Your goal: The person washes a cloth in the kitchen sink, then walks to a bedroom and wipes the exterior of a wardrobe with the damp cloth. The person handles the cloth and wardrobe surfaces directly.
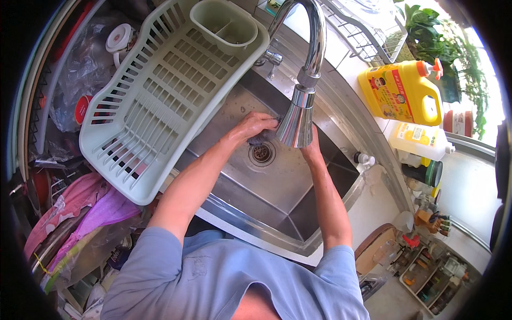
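Note:
Both my arms reach into a stainless steel sink [256, 180]. My left hand [256, 125] has its fingers bent over a dark, wet, cloth-like bundle [262, 138] behind the drain [262, 153]; its exact kind is not clear. My right hand [313, 145] is on the other side of the chrome faucet [298, 120], whose wide spray head covers most of it. Whether those fingers grasp anything is hidden. No stream of water can be made out below the spray head.
A pale green plastic dish rack [180, 116] overhangs the sink's left side. On the right ledge are a yellow detergent jug [400, 94], a clear bottle [420, 140] and a wire rack [368, 36]. A wooden board [374, 246] and a divided tray [434, 276] lie lower right.

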`<state>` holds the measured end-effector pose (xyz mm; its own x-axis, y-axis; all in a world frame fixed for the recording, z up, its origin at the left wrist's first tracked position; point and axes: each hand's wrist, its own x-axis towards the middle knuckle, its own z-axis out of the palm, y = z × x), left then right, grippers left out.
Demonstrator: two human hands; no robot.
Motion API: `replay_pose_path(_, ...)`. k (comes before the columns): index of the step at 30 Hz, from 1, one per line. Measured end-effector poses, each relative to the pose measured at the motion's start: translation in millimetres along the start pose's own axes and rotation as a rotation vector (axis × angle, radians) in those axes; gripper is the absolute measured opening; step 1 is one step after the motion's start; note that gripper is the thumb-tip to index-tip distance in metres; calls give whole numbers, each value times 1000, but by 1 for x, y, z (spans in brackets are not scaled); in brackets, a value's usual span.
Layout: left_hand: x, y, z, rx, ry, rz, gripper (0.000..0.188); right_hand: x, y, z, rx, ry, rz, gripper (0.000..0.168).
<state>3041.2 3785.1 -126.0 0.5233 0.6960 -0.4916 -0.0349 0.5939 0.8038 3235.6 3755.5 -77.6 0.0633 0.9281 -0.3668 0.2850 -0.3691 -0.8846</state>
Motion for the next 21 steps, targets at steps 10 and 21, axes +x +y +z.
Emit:
replay_pose_path(10,-2,1,-11,233,183,73,28,-10,14,28,-214,31,-276,30)
replay_pose_path(21,6,-16,-3,583,191,665,40,-8,-2,30,-144,38,-260,31)
